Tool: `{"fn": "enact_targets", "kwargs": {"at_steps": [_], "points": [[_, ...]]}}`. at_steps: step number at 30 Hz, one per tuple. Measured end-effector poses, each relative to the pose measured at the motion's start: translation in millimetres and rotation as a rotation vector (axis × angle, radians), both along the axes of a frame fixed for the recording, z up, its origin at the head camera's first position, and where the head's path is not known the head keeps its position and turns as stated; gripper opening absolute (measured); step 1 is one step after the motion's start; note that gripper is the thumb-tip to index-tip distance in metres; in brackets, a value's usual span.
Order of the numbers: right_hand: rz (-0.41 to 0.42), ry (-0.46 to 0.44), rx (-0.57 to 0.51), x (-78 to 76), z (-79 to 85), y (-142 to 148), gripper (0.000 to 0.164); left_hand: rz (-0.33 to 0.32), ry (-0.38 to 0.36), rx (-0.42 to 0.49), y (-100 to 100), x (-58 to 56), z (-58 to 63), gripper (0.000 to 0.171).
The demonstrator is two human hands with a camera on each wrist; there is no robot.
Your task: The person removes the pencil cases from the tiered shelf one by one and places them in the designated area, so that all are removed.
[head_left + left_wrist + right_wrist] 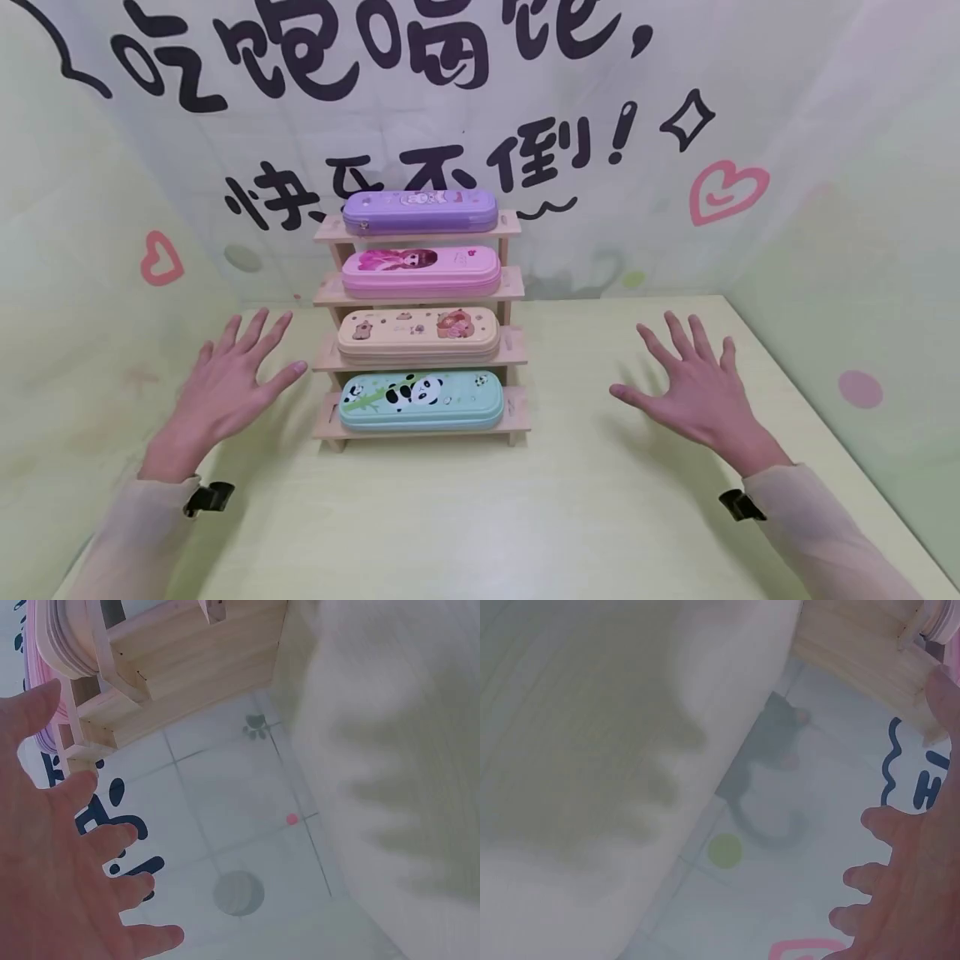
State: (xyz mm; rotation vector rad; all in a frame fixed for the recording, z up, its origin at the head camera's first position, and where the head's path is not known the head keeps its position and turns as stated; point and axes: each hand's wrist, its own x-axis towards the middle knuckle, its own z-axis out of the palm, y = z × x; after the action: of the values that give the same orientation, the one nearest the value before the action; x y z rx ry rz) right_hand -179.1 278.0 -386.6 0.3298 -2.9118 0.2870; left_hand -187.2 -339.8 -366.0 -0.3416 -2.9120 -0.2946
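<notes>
My left hand (228, 383) hovers left of a stepped wooden rack (328, 426), fingers spread and holding nothing. On the other side, my right hand (697, 387) is held over the table with its fingers apart, farther from the rack. Four tiers carry one pencil case each: purple (420, 212) at the top, then a pink case (450, 271) with a doll-like girl, a cream case (405, 335) with bears, and a mint green case (457, 408) with pandas at the bottom. In the left wrist view the rack's wooden side (195, 660) shows beyond the thumb.
The pale wood-grain table (480, 517) reaches back to a printed cloth wall (585, 250) with large black characters. Light green side walls (885, 317) with pink hearts and dots flank it. Black wrist straps (210, 497) sit over the sleeves.
</notes>
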Motion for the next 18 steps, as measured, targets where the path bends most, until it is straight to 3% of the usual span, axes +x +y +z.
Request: {"fn": "enact_targets", "kwargs": {"at_steps": [12, 18], "points": [[0.045, 0.024, -0.041, 8.8, -0.9, -27.2, 0.106, -0.049, 0.125, 0.077, 14.7, -5.3, 1.7, 0.096], [0.078, 0.03, -0.069, 10.3, -3.3, -43.7, 0.108, -0.04, 0.128, 0.117, 18.1, -8.6, 2.4, 0.102]]}}
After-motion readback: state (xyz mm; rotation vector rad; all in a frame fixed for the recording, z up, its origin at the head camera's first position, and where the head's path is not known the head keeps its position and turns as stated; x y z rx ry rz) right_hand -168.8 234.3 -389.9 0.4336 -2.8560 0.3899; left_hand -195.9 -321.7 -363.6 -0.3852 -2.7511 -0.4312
